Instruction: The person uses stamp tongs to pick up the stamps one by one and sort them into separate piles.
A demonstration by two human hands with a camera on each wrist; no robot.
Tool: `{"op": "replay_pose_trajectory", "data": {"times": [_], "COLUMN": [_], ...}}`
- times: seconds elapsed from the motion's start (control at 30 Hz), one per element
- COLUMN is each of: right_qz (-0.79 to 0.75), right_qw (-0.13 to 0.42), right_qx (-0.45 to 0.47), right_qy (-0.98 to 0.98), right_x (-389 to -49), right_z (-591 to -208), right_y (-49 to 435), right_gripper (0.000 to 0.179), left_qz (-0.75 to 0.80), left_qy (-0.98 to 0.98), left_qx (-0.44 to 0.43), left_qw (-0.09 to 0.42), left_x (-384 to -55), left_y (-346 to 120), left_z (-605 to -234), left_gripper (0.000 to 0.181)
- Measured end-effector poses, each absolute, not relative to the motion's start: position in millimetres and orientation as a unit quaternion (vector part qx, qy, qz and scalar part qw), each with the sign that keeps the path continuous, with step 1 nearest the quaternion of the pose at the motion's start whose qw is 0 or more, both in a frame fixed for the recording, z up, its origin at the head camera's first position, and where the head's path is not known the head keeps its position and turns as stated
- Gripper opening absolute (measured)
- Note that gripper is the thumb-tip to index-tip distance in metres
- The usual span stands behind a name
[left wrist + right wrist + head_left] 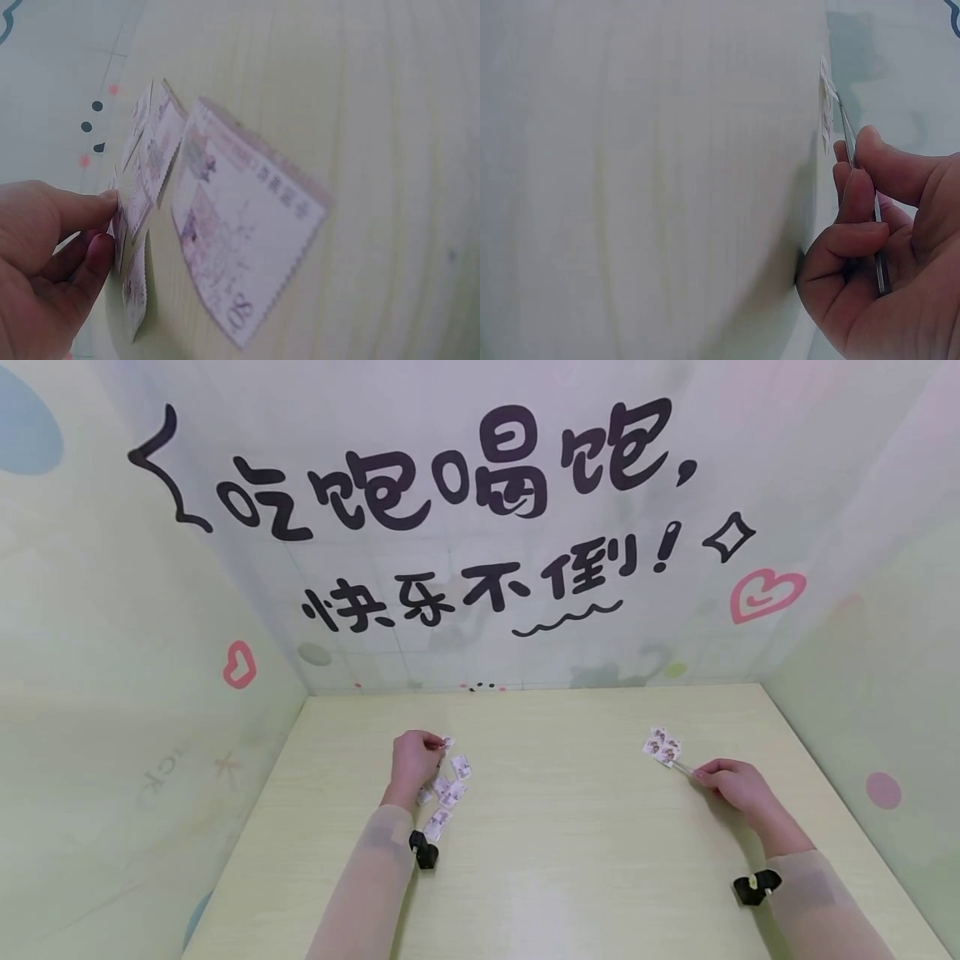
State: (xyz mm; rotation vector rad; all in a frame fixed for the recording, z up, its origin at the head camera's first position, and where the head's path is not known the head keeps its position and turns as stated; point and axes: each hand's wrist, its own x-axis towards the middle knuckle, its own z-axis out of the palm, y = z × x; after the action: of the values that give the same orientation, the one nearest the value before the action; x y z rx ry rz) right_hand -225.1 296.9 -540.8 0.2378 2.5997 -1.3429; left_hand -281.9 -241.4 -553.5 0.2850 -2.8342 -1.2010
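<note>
At the left of the table, my left hand pinches a small postage stamp between thumb and fingers. Several loose stamps lie beside and below that hand, some overlapping. One large in the left wrist view is a perforated stamp marked 80, with purple-pink pictures. On the right, my right hand holds metal tweezers, thumb and fingers around the shaft. The tweezers' tips meet the near edge of a cluster of stamps lying close together.
Both hands are over a pale wooden table. A printed fabric wall rises behind its far edge, with similar walls at both sides. A small black camera sits on the left wrist, another camera on the right.
</note>
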Motion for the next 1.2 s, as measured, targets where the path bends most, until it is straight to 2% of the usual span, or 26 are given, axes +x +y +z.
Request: {"op": "replay_pose_trajectory", "data": {"times": [0.37,0.9,1.2], "right_qz": [-0.450,-0.424,-0.443], "right_qw": [0.112,0.107,0.097], "right_qx": [0.090,0.099,0.098], "right_qy": [0.882,0.894,0.886], "right_x": [-223.6,-215.8,-213.3], "right_z": [-538.8,-537.6,-528.2], "right_y": [299.1,308.2,293.9], "right_gripper": [0.028,0.037,0.037], "left_qz": [-0.392,-0.393,-0.398], "left_qy": [-0.915,-0.915,-0.912], "left_qx": [0.089,0.091,0.092], "left_qw": [0.025,0.024,0.024], "left_x": [-280.8,-282.0,-280.2], "left_y": [-240.4,-241.3,-241.7], "left_z": [-552.4,-553.4,-553.0], "left_gripper": [0.012,0.012,0.013]}}
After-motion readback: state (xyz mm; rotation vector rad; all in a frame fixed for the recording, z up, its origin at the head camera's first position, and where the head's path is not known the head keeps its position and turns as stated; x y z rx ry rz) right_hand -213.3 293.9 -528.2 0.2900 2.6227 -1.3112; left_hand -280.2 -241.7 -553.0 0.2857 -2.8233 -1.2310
